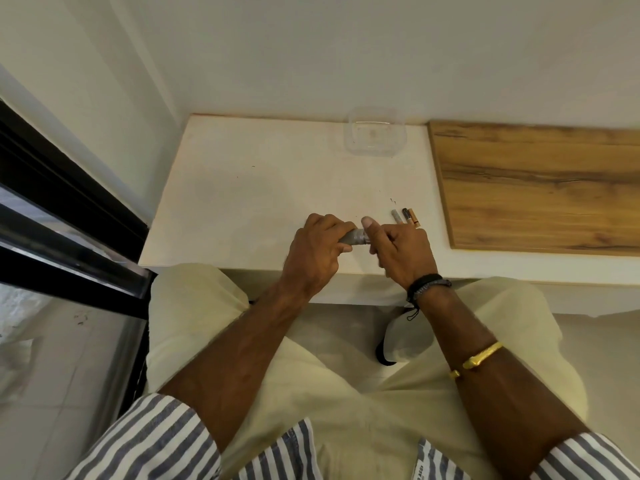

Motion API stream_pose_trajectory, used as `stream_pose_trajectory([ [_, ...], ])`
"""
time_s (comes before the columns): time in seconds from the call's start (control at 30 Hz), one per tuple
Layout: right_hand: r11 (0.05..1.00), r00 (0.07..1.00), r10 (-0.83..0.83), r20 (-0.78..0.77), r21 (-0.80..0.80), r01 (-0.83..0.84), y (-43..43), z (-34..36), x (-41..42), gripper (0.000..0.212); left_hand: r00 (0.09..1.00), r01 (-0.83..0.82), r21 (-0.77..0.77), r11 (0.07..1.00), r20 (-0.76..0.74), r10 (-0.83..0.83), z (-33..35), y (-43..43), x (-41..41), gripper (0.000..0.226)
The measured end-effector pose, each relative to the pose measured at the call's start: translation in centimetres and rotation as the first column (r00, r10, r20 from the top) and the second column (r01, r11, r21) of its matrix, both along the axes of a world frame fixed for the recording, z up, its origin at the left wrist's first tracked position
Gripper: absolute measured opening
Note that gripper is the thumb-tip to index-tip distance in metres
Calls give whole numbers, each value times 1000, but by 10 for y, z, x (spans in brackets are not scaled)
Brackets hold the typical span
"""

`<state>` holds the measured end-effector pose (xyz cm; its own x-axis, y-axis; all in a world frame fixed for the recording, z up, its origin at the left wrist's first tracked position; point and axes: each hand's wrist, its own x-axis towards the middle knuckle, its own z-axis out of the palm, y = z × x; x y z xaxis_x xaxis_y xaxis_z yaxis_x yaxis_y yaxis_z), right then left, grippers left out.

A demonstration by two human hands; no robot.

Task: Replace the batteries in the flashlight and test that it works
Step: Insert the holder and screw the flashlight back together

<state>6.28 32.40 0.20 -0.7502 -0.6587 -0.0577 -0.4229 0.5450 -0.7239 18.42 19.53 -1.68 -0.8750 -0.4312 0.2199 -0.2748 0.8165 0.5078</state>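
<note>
A small grey flashlight (354,236) lies sideways between my two hands, just above the white table (242,188) near its front edge. My left hand (317,249) is wrapped around the flashlight's body. My right hand (401,251) touches its right end with thumb and fingers; what that end looks like is hidden. Three loose batteries (406,217) lie side by side on the table just right of my right hand: one grey, one black, one copper-and-black.
A clear plastic container (375,135) stands at the table's back edge near the wall. A wooden board (540,188) covers the table's right part. A dark window frame (69,216) runs along the left. My knees are under the front edge.
</note>
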Motion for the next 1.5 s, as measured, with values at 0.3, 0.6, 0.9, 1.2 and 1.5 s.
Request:
stream_pose_trajectory([
  [0.3, 966, 976, 173, 131, -214, -142, 2, -10, -9, 27, 995, -73, 39, 997, 68, 71, -5, -2, -1, 31],
  [0.6, 996, 995, -65, 75, 68, 60, -2, -4, -2, 65, 999, 10, -9, 1000, 45, -10, -2, 3, 0, 31],
  [0.9, 969, 962, 166, 217, -214, -119, 2, -11, -7, 21, 996, -68, 9, 998, 60, 67, -6, -2, 1, 28],
  [1.2, 999, 990, -30, 141, -23, 33, 0, -6, -3, 58, 1000, 18, -6, 1000, 19, -18, -2, 3, -1, 30],
  [1.5, 977, 961, 128, 245, -197, -80, 5, -7, -9, 17, 998, -36, 4, 999, 42, 36, -3, 1, 0, 30],
])
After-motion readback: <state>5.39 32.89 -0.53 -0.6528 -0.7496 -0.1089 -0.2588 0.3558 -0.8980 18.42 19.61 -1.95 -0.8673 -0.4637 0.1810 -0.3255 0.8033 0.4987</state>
